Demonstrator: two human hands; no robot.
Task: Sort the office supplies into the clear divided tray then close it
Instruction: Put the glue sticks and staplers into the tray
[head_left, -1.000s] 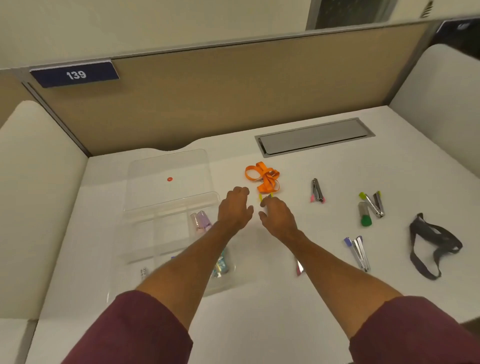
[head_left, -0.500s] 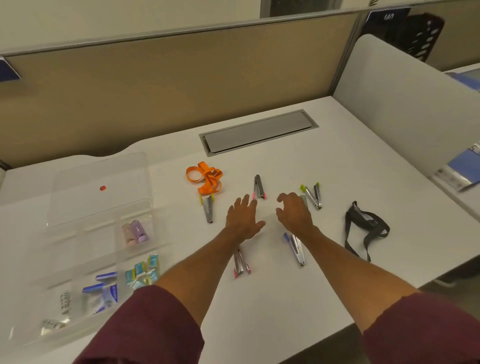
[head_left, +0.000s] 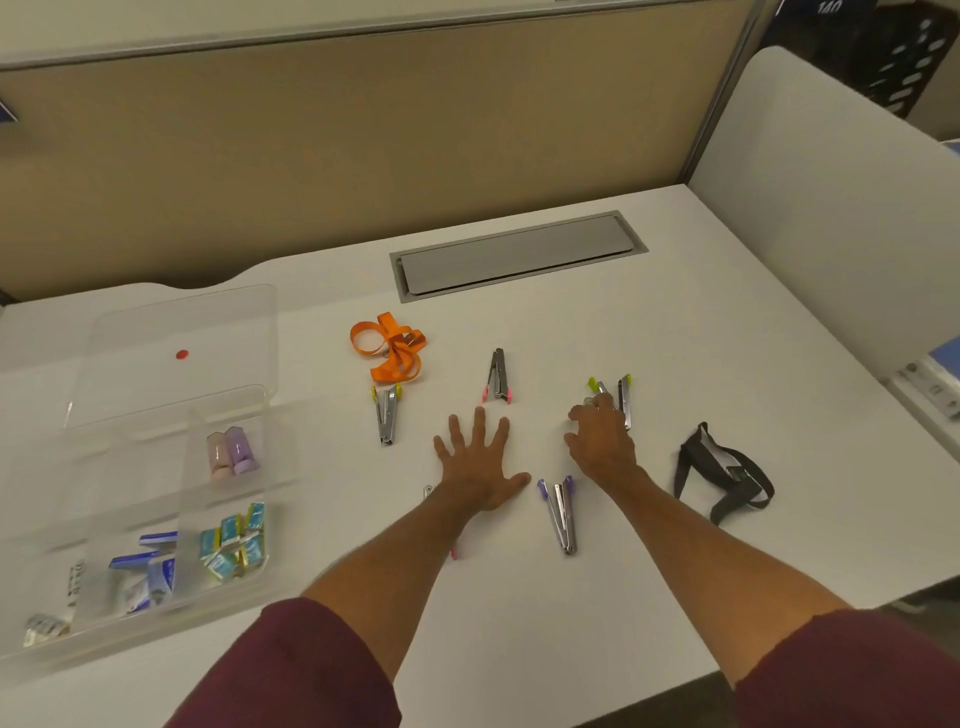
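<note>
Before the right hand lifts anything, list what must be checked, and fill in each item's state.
1. Tray lid open: ok.
2. Empty compartment in the clear tray: ok, it seems.
3. Right hand over the green-tipped staple remover: ok.
4. Its grip closed on that tool: cannot tell.
5. Left hand free, flat on the desk: ok.
6. Desk cleared of supplies: not ok; orange lanyard and black strap lie out.

A white desk (head_left: 675, 332) meets a tan partition panel (head_left: 363, 156) topped by a grey rail (head_left: 311, 40). A grey cable hatch (head_left: 519, 254) sits flush in the desk. A white rounded divider (head_left: 831, 208) stands at the right.
</note>
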